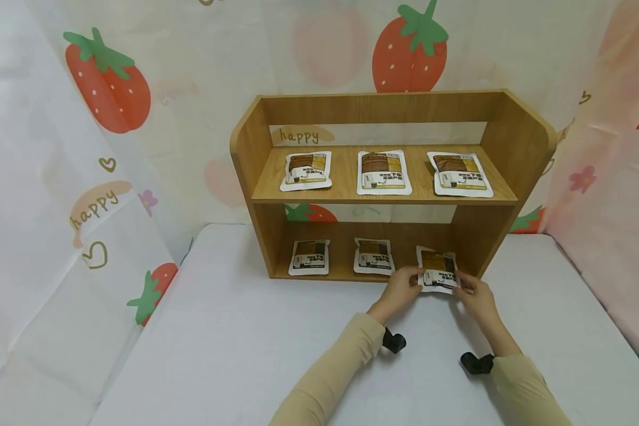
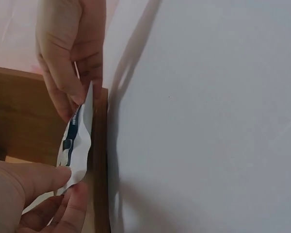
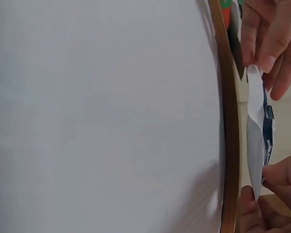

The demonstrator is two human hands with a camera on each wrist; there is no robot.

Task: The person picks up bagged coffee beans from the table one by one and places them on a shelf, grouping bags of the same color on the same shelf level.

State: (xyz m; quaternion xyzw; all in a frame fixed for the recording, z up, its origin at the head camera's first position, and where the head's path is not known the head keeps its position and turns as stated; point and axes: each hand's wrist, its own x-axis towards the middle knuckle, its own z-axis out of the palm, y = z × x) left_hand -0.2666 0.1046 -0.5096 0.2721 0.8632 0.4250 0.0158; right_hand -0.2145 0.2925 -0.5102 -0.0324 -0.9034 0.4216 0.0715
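Both hands pinch a white-edged food pouch (image 1: 438,271) by its two sides at the front of the lower shelf's right end. My left hand (image 1: 401,291) has the pouch's left edge between thumb and fingers. On the opposite edge, my right hand (image 1: 478,299) grips it the same way. Seen edge-on in the left wrist view, the pouch (image 2: 80,141) is a thin, slightly bulging packet beside the shelf's front edge. The right wrist view shows the pouch (image 3: 256,131) spanning the gap between the two hands.
A two-tier wooden shelf (image 1: 383,201) stands on a white table (image 1: 218,355). Three similar pouches lie on its upper tier, including a middle one (image 1: 383,173). Two more lie on the lower tier, at left (image 1: 309,258) and centre (image 1: 373,257). Strawberry-print cloth (image 1: 181,89) hangs behind.
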